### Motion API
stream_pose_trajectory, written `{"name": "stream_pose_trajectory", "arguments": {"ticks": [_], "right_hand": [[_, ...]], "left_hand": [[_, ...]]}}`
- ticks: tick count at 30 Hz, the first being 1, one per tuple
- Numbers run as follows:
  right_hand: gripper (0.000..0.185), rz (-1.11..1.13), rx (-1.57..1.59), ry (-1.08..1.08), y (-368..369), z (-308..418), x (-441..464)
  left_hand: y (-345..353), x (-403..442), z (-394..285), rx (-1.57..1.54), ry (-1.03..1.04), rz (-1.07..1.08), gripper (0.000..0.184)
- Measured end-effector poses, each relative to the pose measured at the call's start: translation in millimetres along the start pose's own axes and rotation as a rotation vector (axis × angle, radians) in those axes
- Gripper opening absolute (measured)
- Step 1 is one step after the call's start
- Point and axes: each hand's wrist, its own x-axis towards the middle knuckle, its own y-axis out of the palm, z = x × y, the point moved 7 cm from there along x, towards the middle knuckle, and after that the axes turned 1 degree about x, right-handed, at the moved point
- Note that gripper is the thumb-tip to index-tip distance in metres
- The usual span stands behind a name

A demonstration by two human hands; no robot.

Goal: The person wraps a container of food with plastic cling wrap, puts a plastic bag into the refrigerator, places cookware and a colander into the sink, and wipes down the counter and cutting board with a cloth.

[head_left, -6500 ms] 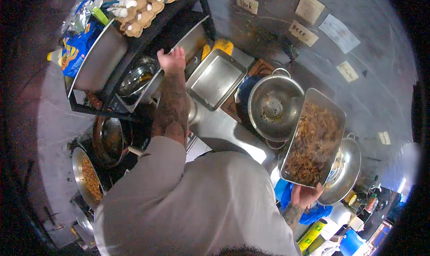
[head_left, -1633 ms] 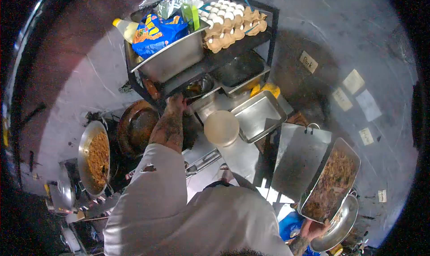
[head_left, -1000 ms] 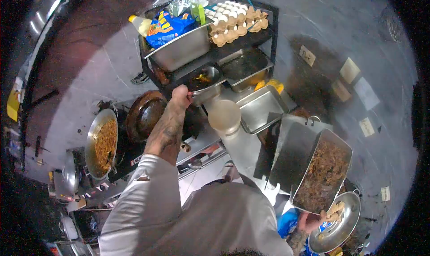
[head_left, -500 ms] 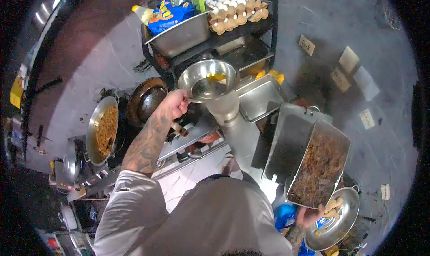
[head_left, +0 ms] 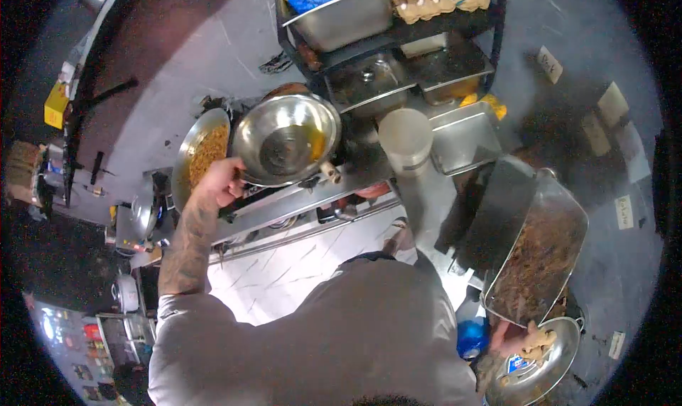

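Observation:
My left hand point(head_left: 222, 182) grips the rim of a shiny steel mixing bowl point(head_left: 249, 125), fingers closed. A little yellow liquid point(head_left: 316, 144) lies inside the bowl. The bowl is over a dark wok on the stove side, hiding most of it; a wooden handle point(head_left: 330, 171) pokes out beside the bowl. At the lower right, my right hand point(head_left: 506, 338) closes on the near end of a deep rectangular metal pan point(head_left: 490, 282) of brown shredded food point(head_left: 536, 257). Right beside that hand, pieces of ginger point(head_left: 538, 342) lie in a wide steel bowl point(head_left: 565, 363).
A wide pan of browned crumbly food point(head_left: 207, 154) sits left of the bowl. A white bucket point(head_left: 405, 139) and a steel tray point(head_left: 465, 143) stand to its right. Behind are lidded steel pans point(head_left: 369, 83) and a rack with egg cartons point(head_left: 440, 1). Labels point(head_left: 550, 65) mark the right wall.
My left hand has carried the mixing bowl leftward, from over the white bucket to over the wok. The view has turned. My right hand stays at the pan's near end.

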Motion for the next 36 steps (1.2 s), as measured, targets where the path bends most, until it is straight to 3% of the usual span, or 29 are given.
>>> {"name": "stream_pose_trajectory", "arguments": {"ticks": [4,6,7,10,12,13,16,17,19,20,22,24,28,31,36], "right_hand": [[0.061,-0.081,-0.258,-0.197,-16,2,7],[0.064,-0.001,-0.477,-0.299,-3,4,2],[0.065,0.026,-0.549,-0.335,-2,5,1],[0.062,0.142,-0.431,-0.326,-6,6,7],[0.064,0.196,0.008,0.021,8,-3,0],[0.064,0.197,0.007,0.023,-4,-5,7],[0.061,-0.087,-0.099,-0.186,-57,2,20],[0.063,0.048,-0.508,-0.544,-31,14,0],[0.066,0.193,-0.924,-0.895,4,19,-21],[0.066,0.048,-0.596,-0.583,-8,20,-8],[0.066,-0.088,-0.267,-0.269,-33,8,6],[0.057,-0.057,-0.207,-0.258,-58,12,17],[0.057,0.17,-0.421,-0.268,-36,12,15],[0.067,0.075,-0.359,-0.15,18,2,-14],[0.077,-0.203,-0.088,-0.084,37,-4,-20]], "left_hand": [[-60,7,-44,0.21,0.25,-0.179,0.011],[-80,11,-79,0.441,0.496,-0.372,0.014],[-91,26,-86,0.437,0.494,-0.373,0.014],[-118,76,-103,0.478,0.547,-0.473,0.021],[-123,92,-112,0.611,0.606,-0.516,0.023],[-124,100,-115,0.679,0.635,-0.536,0.025],[-126,137,-119,0.821,0.682,-0.558,0.029],[-129,142,-124,0.985,0.738,-0.67,0.033],[-124,142,-126,1.151,0.789,-0.778,0.038],[-120,140,-124,1.101,0.735,-0.773,0.041],[-101,123,-123,1.049,0.68,-0.768,0.044],[-96,117,-116,0.952,0.524,-0.779,0.041],[-94,123,-113,0.939,0.587,-0.735,0.039],[-70,102,-117,0.853,0.784,-0.624,0.037],[-80,116,-119,0.956,0.811,-0.764,0.037]]}}
